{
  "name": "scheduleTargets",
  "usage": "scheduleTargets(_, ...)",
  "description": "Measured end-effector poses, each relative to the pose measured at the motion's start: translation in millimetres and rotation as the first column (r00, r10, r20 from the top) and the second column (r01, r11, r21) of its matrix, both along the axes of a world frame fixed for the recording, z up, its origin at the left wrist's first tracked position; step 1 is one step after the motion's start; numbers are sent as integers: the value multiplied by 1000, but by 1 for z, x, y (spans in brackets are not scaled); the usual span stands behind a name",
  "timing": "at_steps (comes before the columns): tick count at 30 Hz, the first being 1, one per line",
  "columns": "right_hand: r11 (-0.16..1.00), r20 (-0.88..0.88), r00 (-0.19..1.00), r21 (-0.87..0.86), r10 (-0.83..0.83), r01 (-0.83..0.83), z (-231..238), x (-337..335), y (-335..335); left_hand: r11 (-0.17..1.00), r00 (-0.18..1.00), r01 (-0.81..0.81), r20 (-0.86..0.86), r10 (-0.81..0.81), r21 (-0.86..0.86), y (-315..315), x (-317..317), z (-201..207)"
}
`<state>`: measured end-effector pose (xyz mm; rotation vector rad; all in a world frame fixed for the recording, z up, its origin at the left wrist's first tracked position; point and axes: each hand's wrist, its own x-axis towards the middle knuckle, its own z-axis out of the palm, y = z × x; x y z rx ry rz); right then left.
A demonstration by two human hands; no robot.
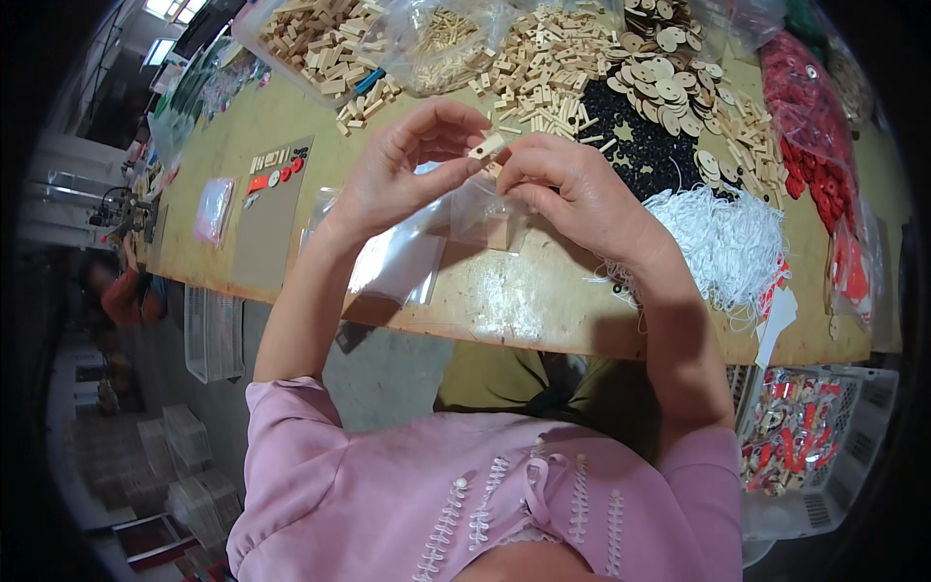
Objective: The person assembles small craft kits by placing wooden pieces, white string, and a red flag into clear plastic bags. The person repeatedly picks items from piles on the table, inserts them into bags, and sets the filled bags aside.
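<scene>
My left hand (398, 170) is closed, thumb and fingertips pinching a small pale wooden block (487, 147) with a dark hole in it. Facing it, my right hand (582, 199) is also closed, its fingertips near the block. A small clear plastic bag (472, 213) hangs from the right fingertips, over the table. Another pale wooden piece shows between the two hands, partly hidden by fingers. Beneath my hands, a stack of clear plastic bags (398, 262) lies near the table's front edge.
Piles of wooden blocks (553, 68), wooden discs (669, 92), black beads (630, 136) and white strings (718, 242) cover the table's back and right. Red parts in bags (810, 126) lie far right. A cardboard sheet (262, 238) with sample parts lies left. A white crate (800, 495) stands below right.
</scene>
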<state>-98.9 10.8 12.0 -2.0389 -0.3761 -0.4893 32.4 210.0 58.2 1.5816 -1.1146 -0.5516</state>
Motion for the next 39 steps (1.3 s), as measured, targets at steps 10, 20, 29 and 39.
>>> scheduleTargets(10,993,26,992,19,120,-121,4,-2,5,987,977,-135,176,119,88,15,3,5)
scheduleTargets(20,919,-207,896,87,394,-384,16,-20,18,967,959,-79,284,6,243,-67,51,-68)
scheduleTargets(29,941,-208,921,-2,330,-338,31,-19,17,983,869,-10,488,-82,182,-124,54,-91)
scheduleTargets(39,972,-299,929,-9,220,-234,35,-23,25,860,521,-284,821,-234,425,-164,26,-93)
